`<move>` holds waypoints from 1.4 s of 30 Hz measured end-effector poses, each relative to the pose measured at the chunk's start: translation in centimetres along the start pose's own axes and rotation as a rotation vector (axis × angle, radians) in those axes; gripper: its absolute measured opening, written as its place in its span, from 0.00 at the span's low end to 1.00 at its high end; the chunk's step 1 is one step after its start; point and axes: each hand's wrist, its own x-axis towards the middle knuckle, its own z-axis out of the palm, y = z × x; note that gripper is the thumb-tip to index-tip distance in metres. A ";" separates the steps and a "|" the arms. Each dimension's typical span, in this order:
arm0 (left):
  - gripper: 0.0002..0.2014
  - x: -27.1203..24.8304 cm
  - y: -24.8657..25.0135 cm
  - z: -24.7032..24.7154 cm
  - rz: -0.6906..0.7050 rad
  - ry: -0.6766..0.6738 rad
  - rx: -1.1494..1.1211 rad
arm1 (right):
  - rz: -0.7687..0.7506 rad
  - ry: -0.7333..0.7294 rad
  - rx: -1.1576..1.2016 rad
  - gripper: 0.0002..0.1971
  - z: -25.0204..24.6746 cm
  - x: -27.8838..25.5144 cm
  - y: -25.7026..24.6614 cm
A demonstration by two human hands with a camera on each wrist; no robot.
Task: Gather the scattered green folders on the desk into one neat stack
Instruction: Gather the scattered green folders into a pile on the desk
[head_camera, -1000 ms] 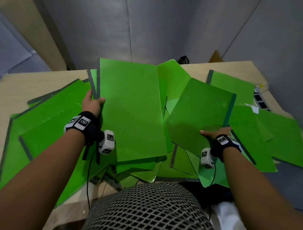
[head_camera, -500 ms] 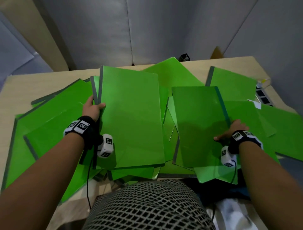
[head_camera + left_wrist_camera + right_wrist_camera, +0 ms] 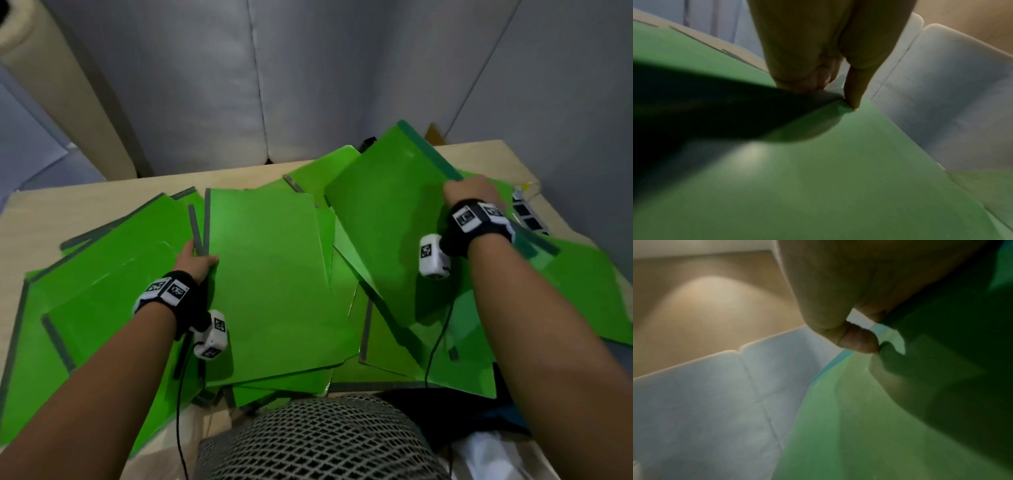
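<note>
Several green folders with grey spines lie scattered and overlapping on a light wooden desk [image 3: 85, 202]. My left hand [image 3: 195, 258] grips the left spine edge of the top folder [image 3: 270, 284] of the middle pile; in the left wrist view the thumb [image 3: 854, 91] lies on that folder [image 3: 838, 178]. My right hand [image 3: 471, 193] grips the right spine edge of another folder [image 3: 387, 219], lifted and tilted, its left side down over the pile. The right wrist view shows fingertips [image 3: 859, 340] curled on that folder's [image 3: 838, 418] edge.
More green folders spread to the left [image 3: 102, 274] and right [image 3: 589, 291]. A power strip [image 3: 527, 216] sits at the desk's right edge. Grey padded walls [image 3: 308, 85] stand behind the desk. A mesh chair back [image 3: 318, 442] is at the near edge.
My right hand has slid up the folder's right edge and raised it, tilting it up toward the back right. The left hand keeps its hold on the middle folder.
</note>
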 end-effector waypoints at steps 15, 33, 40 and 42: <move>0.39 -0.5 1.2 -2.3 -0.164 -0.237 -0.352 | -1.219 0.415 -0.590 0.18 -8.2 -4.8 -19.0; 0.43 -0.4 -1.7 -0.9 -0.246 -0.190 -0.342 | -0.734 -0.211 -0.340 0.37 13.1 -9.5 -9.9; 0.42 -0.3 -2.0 0.0 -0.275 -0.181 -0.118 | -0.126 -0.485 0.070 0.47 16.4 -7.4 -3.7; 0.41 -0.5 -1.7 0.3 -0.256 -0.143 -0.094 | -0.188 -0.516 0.040 0.49 17.2 -8.0 -3.6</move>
